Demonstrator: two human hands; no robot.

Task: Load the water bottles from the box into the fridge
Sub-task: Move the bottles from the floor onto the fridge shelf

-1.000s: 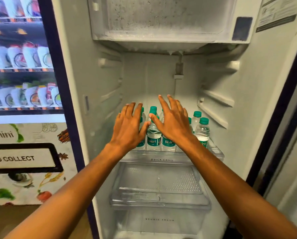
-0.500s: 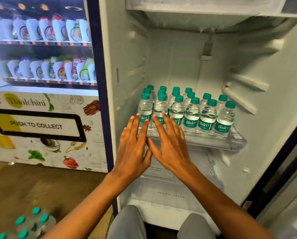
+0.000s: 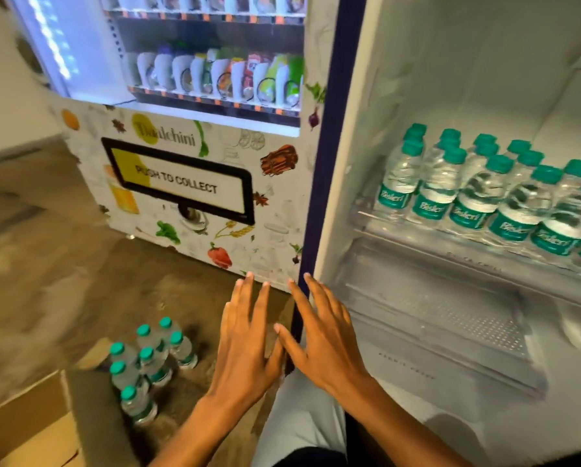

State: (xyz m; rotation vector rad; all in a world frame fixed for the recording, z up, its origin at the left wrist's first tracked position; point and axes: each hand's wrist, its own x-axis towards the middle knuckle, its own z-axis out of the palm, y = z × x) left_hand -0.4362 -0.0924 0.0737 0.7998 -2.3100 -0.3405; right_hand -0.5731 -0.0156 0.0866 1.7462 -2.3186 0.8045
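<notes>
- Head view: water bottles (image 3: pixel 491 193) stand in tight rows along the front edge of the fridge shelf (image 3: pixel 417 237), likely packed to save room
- A loose cluster of bottles (image 3: pixel 147 362) waits on the floor beside the cardboard box (image 3: pixel 29 429)
- Left hand (image 3: pixel 245 338) and right hand (image 3: pixel 323 335), side by side, fingers spread, empty, hover low before the fridge's left edge

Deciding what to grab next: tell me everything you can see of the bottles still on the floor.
The floor bottles are a tight cluster of about seven small clear plastic water bottles with teal caps and teal label bands. They stand upright on the brown floor, beside the cardboard box, left of the open fridge. Nothing touches them; both hands are apart.
</notes>
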